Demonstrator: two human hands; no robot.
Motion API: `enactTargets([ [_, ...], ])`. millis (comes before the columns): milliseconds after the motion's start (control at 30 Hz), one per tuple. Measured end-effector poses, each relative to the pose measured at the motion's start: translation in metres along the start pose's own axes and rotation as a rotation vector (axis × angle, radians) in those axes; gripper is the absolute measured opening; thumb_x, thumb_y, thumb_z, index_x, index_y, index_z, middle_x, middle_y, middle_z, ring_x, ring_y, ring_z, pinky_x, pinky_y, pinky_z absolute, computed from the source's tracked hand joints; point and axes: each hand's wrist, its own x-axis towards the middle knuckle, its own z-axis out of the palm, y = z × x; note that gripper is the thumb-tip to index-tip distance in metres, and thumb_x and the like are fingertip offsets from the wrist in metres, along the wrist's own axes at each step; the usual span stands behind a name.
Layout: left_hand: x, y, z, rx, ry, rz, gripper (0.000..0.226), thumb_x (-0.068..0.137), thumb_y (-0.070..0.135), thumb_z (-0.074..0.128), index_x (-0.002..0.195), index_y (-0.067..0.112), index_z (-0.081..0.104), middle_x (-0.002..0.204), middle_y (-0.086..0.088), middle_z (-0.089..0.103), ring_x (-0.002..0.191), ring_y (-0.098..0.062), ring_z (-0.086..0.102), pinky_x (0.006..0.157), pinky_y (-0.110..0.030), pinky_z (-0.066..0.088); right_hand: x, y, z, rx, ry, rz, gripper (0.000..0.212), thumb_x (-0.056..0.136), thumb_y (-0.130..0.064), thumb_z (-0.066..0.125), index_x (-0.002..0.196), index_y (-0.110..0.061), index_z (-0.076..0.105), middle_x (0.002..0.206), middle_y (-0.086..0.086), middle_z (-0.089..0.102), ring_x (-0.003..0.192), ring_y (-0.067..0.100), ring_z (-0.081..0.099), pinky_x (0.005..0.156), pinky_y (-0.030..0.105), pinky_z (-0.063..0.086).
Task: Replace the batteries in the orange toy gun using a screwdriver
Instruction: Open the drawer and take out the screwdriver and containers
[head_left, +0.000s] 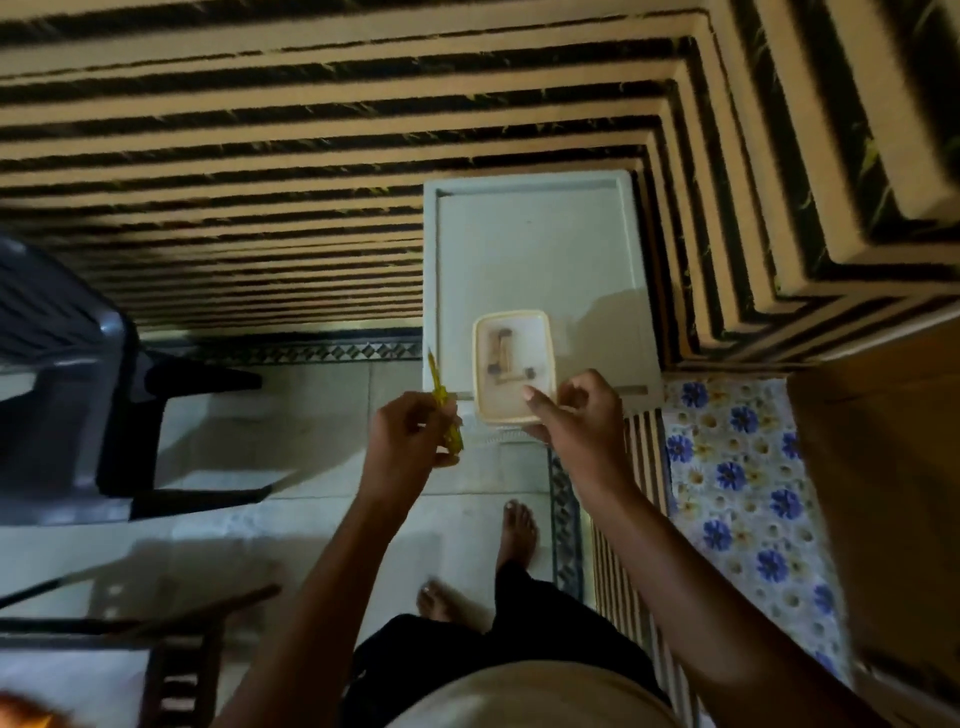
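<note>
At the far left stands a dark plastic chair (67, 374) on the pale tiled floor (311, 415), and below it a glass-topped table (130, 592) with a dark frame. A blurred orange shape (21, 714) shows at the bottom-left corner; it cannot be told what it is, and the orange toy gun cannot be made out for certain anywhere.

Moving right, the left hand (410, 431) is curled closed around the yellow handle of a screwdriver (444, 410), whose thin shaft points up and away from the person. Two bare feet (511, 530) stand on the tiles beneath.

Just right of the screwdriver, a small cream plastic container (511, 364) is held over the near edge of a white tray-like surface (535, 249). Inside it lie a few small cylindrical pieces with dark ends, possibly batteries (501, 358), too blurred to be sure. The right hand (576, 415) grips the container's near right corner, thumb on the rim and fingers bent beneath.

Striped yellow-and-black cushions (260, 156) fill the background, and at the right lies a blue floral cloth (743, 493).
</note>
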Motion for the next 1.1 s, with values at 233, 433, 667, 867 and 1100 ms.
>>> enactTargets([
  [233, -0.112, -0.048, -0.074, -0.115, 0.185, 0.011, 0.009, 0.102, 0.016, 0.07, 0.1, 0.009, 0.074, 0.085, -0.011, 0.077, 0.072, -0.021, 0.073, 0.061, -0.03, 0.062, -0.097, -0.003, 0.041, 0.062, -0.237, -0.002, 0.03, 0.086, -0.015, 0.083, 0.105, -0.019, 0.061, 0.103, 0.004, 0.072, 0.086, 0.013, 0.076, 0.068, 0.036, 0.065],
  [433, -0.22, -0.113, -0.152, -0.127, 0.441, 0.039, 0.012, 0.101, 0.019, 0.07, 0.1, 0.009, 0.077, 0.081, -0.006, 0.078, 0.069, -0.021, 0.074, 0.061, -0.032, 0.063, -0.214, 0.013, 0.087, 0.021, -0.453, -0.041, 0.023, 0.088, -0.012, 0.08, 0.104, -0.019, 0.064, 0.104, 0.01, 0.073, 0.086, 0.014, 0.077, 0.071, 0.039, 0.065],
  [667, -0.352, -0.203, -0.242, -0.226, 0.663, 0.051, 0.014, 0.102, 0.017, 0.07, 0.095, 0.009, 0.079, 0.073, -0.006, 0.073, 0.06, -0.014, 0.069, 0.059, -0.033, 0.064, -0.369, 0.057, 0.142, 0.013, -0.68, -0.033, 0.029, 0.088, -0.01, 0.079, 0.113, -0.01, 0.064, 0.11, 0.014, 0.074, 0.093, 0.024, 0.078, 0.076, 0.045, 0.065],
  [867, -0.449, -0.276, -0.298, -0.391, 0.839, 0.005, 0.016, 0.102, 0.015, 0.069, 0.088, 0.013, 0.076, 0.072, -0.008, 0.067, 0.064, -0.014, 0.065, 0.059, -0.032, 0.063, -0.473, 0.093, 0.19, -0.054, -0.843, -0.017, 0.024, 0.09, -0.008, 0.077, 0.108, -0.014, 0.063, 0.111, 0.021, 0.073, 0.093, 0.028, 0.077, 0.072, 0.039, 0.062],
  [1100, -0.523, -0.327, -0.368, -0.534, 1.014, -0.03, 0.014, 0.102, 0.012, 0.068, 0.091, 0.008, 0.076, 0.078, -0.008, 0.071, 0.071, -0.024, 0.07, 0.053, -0.02, 0.057, -0.565, 0.132, 0.263, -0.159, -1.004, -0.044, 0.028, 0.09, -0.009, 0.077, 0.114, -0.011, 0.063, 0.112, 0.019, 0.072, 0.1, 0.031, 0.076, 0.073, 0.039, 0.063],
])
